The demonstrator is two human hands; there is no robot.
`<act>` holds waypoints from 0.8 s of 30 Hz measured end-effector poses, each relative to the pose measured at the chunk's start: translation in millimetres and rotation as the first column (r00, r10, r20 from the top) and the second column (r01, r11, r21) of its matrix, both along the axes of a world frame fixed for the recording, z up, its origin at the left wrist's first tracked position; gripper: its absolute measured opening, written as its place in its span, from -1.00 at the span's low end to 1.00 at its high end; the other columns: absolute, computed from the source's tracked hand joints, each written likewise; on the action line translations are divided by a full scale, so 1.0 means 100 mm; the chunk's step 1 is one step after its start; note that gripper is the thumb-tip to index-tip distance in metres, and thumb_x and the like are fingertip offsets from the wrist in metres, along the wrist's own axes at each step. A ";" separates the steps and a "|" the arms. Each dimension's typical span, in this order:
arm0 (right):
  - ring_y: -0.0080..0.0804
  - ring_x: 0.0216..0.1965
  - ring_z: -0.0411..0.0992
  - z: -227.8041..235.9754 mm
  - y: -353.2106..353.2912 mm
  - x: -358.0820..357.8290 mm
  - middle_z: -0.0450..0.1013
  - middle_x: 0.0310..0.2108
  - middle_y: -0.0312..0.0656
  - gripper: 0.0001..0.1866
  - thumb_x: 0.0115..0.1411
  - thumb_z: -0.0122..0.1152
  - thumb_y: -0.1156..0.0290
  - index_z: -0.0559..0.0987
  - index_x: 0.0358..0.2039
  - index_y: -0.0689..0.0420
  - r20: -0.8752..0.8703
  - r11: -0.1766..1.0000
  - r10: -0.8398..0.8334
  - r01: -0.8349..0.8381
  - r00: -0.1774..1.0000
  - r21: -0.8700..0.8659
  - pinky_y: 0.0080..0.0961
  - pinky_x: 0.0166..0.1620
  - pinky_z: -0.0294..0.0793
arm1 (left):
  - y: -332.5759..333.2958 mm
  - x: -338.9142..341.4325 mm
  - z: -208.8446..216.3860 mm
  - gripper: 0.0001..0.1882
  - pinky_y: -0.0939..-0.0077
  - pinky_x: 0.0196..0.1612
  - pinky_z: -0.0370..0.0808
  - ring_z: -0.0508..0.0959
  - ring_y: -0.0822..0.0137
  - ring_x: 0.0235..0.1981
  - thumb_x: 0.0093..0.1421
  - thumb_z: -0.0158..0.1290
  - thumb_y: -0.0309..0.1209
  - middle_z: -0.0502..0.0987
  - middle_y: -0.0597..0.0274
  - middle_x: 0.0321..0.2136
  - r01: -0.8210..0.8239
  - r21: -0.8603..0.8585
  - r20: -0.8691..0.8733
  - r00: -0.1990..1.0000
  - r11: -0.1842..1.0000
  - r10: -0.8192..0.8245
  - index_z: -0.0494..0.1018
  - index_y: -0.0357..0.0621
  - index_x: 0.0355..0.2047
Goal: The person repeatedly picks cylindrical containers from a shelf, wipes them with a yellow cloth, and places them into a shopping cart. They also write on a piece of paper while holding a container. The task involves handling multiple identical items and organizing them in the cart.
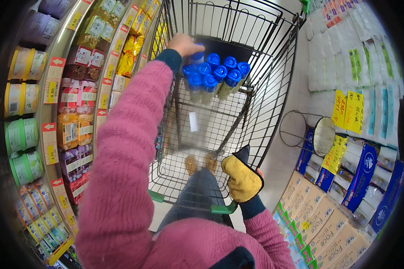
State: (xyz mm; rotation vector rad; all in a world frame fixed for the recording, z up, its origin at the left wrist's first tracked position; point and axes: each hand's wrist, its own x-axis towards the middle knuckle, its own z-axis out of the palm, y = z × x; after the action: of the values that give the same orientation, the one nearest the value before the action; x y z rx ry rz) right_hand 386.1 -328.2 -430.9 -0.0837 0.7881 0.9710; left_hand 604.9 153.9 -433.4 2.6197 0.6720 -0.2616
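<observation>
Inside a wire shopping cart [274, 107], several bottles with blue caps [219, 73] stand close together near its far end. My left hand [182, 45] reaches over the cart's left side, its fingers closed round the top of one blue-capped bottle [196, 57] at the back left of the group. By the cart's green handle [224, 209], my right hand [260, 173] has a yellow cloth with dark edging [242, 178] in its grip. The cloth covers most of that hand's fingers.
On the left, shelves hold green tubs [22, 134], yellow-lidded tubs and packets behind price strips. Stacked tissue packs [318, 224] and white plastic-wrapped packs [345, 62] line the right. A round wire-framed piece [324, 136] juts out beside the cart. A white slip [193, 122] lies in the cart.
</observation>
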 end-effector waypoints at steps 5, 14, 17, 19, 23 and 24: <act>0.14 -0.12 0.52 -0.04 0.00 0.01 0.49 -0.01 0.17 -0.17 0.13 -0.11 -0.20 0.43 0.13 0.32 0.026 1.000 -0.018 0.018 1.000 -0.003 -0.07 -0.08 0.54 | 0.05 0.03 0.39 -0.29 0.29 -0.06 0.56 0.65 -0.01 -0.19 -0.10 0.18 0.21 0.65 -0.12 -0.27 -0.031 0.012 0.055 0.998 0.999 0.031 0.66 -0.27 -0.29; 0.06 -0.15 0.54 -0.06 0.01 0.06 0.52 -0.02 0.09 -0.24 0.17 -0.10 -0.16 0.45 0.13 0.26 0.134 0.995 0.023 -0.036 0.991 0.096 -0.09 -0.12 0.57 | 0.12 -0.12 1.33 -0.33 0.34 -0.21 0.58 0.67 0.10 -0.40 -0.16 0.19 0.19 0.65 -0.08 -0.48 -0.030 0.041 0.327 0.945 0.999 0.015 0.66 -0.30 -0.43; 0.04 -0.17 0.55 0.00 0.05 0.07 0.53 -0.05 0.08 -0.26 0.19 -0.10 -0.15 0.46 0.10 0.27 0.155 0.999 0.026 -0.022 0.988 -0.028 -0.12 -0.13 0.58 | 0.09 -0.16 1.73 -0.35 0.35 -0.21 0.58 0.67 0.11 -0.38 -0.16 0.18 0.19 0.65 -0.02 -0.47 -0.016 0.059 0.349 0.937 0.998 -0.006 0.67 -0.25 -0.43; 0.03 -0.18 0.55 -0.01 0.07 0.06 0.54 -0.06 0.07 -0.27 0.19 -0.09 -0.15 0.48 0.08 0.26 0.191 0.999 0.018 -0.024 0.981 0.030 -0.13 -0.13 0.58 | 0.07 -0.20 1.91 -0.35 0.34 -0.21 0.58 0.67 0.11 -0.38 -0.16 0.18 0.19 0.66 -0.01 -0.45 -0.043 0.054 0.353 0.935 0.998 0.021 0.67 -0.24 -0.41; 0.00 -0.14 0.54 -0.16 0.05 0.05 0.55 -0.07 0.04 -0.35 0.22 -0.08 -0.09 0.52 0.04 0.24 0.196 0.996 0.002 0.015 0.981 -0.087 -0.13 -0.06 0.55 | 0.02 -0.32 2.13 -0.31 0.38 -0.26 0.59 0.68 0.23 -0.41 -0.15 0.20 0.21 0.66 0.01 -0.46 -0.069 -0.042 0.374 0.924 0.997 0.080 0.66 -0.29 -0.40; 0.00 -0.09 0.52 -0.22 0.03 0.05 0.55 -0.05 0.03 -0.37 0.24 -0.08 -0.07 0.52 0.04 0.23 0.247 1.000 0.007 -0.007 0.969 -0.004 -0.12 0.00 0.51 | 0.00 -0.36 2.18 -0.29 0.41 -0.33 0.58 0.67 0.29 -0.46 -0.14 0.22 0.22 0.64 0.04 -0.52 -0.043 -0.047 0.384 0.922 0.998 0.058 0.65 -0.33 -0.42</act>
State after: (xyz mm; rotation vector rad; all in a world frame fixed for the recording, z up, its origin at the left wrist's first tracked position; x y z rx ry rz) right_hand 391.4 -325.0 -453.0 -0.2063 0.5598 0.9451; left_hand 569.3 154.3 -215.8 2.5059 0.5868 0.2518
